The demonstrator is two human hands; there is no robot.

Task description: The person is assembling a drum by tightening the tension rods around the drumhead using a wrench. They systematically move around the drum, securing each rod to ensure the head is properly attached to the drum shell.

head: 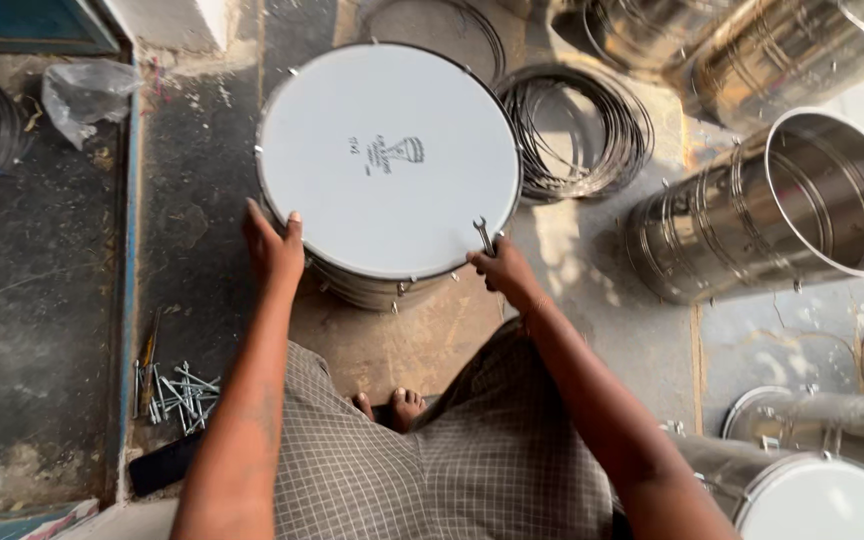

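Note:
A round drum [388,160] with a white skin and a shiny metal shell stands on the floor in front of me. My left hand [274,246] presses flat against its lower left rim. Fingers closed, my right hand [500,268] grips a small metal spanner [483,236] at the lower right rim, its open jaw pointing up over the skin's edge. Small tension bolts stick out around the rim.
Bare steel drum shells [782,210] lie on their sides at right. Coiled wire hoops [577,130] lie behind the drum. A pile of long bolts [180,392] lies at lower left. Another white-skinned drum [822,500] sits at bottom right. A plastic bag [82,92] rests at top left.

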